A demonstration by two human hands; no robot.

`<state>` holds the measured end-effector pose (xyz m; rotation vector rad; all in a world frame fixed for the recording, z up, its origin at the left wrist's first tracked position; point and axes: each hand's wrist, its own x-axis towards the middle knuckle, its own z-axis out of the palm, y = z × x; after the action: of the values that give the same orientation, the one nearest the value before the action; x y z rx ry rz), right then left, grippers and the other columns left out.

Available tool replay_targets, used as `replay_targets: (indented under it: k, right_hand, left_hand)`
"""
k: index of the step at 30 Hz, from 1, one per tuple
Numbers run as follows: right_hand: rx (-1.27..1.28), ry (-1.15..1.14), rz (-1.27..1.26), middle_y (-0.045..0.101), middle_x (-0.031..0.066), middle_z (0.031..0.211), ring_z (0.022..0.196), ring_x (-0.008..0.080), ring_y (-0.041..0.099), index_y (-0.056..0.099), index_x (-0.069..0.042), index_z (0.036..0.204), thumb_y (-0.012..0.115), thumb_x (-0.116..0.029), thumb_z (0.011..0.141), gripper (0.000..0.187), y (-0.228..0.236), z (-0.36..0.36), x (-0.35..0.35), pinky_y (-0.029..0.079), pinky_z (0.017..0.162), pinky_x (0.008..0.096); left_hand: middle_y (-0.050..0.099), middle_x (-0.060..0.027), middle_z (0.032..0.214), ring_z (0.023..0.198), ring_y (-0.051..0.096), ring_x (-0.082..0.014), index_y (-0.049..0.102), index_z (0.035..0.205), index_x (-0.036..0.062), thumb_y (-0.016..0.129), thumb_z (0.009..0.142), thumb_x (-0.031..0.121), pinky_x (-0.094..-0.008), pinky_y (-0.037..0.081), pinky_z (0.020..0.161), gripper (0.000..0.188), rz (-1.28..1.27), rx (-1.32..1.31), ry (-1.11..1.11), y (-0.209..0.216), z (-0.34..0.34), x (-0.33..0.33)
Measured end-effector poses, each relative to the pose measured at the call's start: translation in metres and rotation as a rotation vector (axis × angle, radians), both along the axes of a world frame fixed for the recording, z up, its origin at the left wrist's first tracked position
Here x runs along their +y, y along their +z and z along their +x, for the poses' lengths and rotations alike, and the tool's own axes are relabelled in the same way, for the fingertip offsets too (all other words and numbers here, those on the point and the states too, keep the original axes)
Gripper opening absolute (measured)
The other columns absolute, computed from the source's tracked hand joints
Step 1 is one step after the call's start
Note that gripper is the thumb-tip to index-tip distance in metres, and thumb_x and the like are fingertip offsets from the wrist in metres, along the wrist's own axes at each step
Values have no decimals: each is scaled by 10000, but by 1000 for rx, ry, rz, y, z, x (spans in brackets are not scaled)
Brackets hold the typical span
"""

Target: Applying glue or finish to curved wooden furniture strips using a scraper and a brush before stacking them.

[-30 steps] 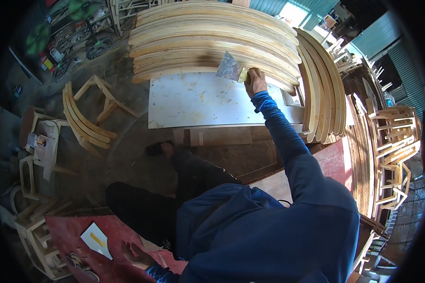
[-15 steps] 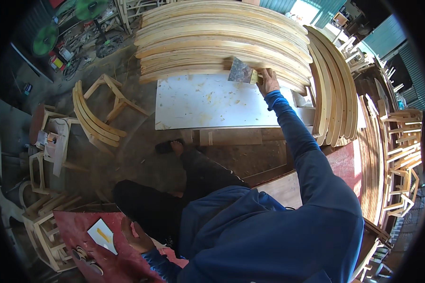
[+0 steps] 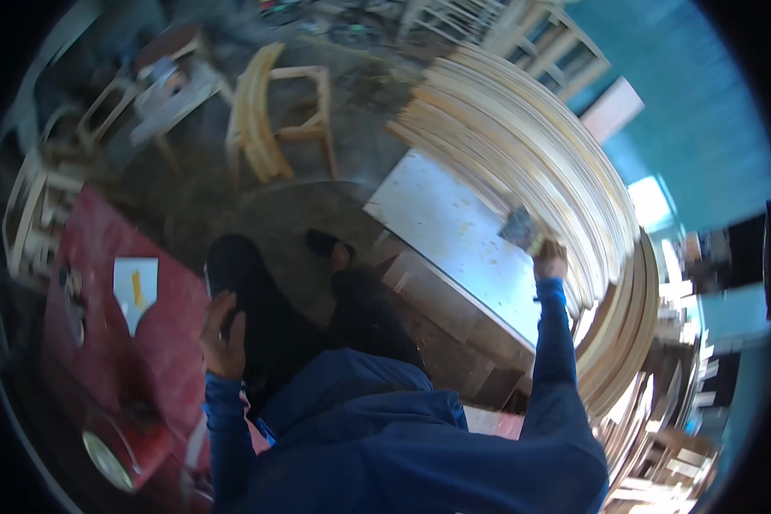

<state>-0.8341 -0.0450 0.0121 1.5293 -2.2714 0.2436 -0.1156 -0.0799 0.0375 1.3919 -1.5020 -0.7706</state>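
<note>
Fingers of the right hand [image 3: 551,259], arm extended forward, were closed around one scraper [image 3: 516,228]; its flat, flared blade overlay one white board [image 3: 437,216], beside stacked curved wooden slats [image 3: 522,146]. The left hand [image 3: 223,341] was raised, fingers loosely parted and empty, near one red tabletop [image 3: 94,231] bearing one white sheet [image 3: 126,274].

Room over white board [image 3: 445,230] — curved slats [image 3: 522,150], scraper [image 3: 516,228] apparently crowd far side.

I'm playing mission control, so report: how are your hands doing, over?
Right hand gripping scraper near white board. Left hand open, seemingly empty, near red tabletop. Curved wooden pieces stacked close by the scraper.
</note>
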Motion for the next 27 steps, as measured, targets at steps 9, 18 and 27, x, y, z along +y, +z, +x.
replay_targets:
  k: [9,18,27]
  right_hand:
    - [-182,479,4,692,138,861,817,352,648,717,-34,942,869,-179,699,321,52,165,-79,535,735,450]
    - [-629,859,54,629,105,743,650,167,546,668,1,879,896,-216,721,352,125,404,-170,478,621,306]
    - [-1563,1023,66,698,62,874,739,112,640,617,11,1276,534,-262,1060,358,202,562,-152,498,635,259]
  left_hand:
    - [669,-99,1136,991,665,-152,603,1255,-34,605,999,85,-272,521,904,282,283,750,-181,-2,-73,-31]
    - [622,-105,1171,998,624,-166,303,1541,65,647,972,462,-329,517,873,775,618,1298,-96,35,-165,-67]
    - [595,-94,887,744,641,-237,484,1112,63,614,886,90,-402,577,662,262,-337,879,592,59,77,-111]
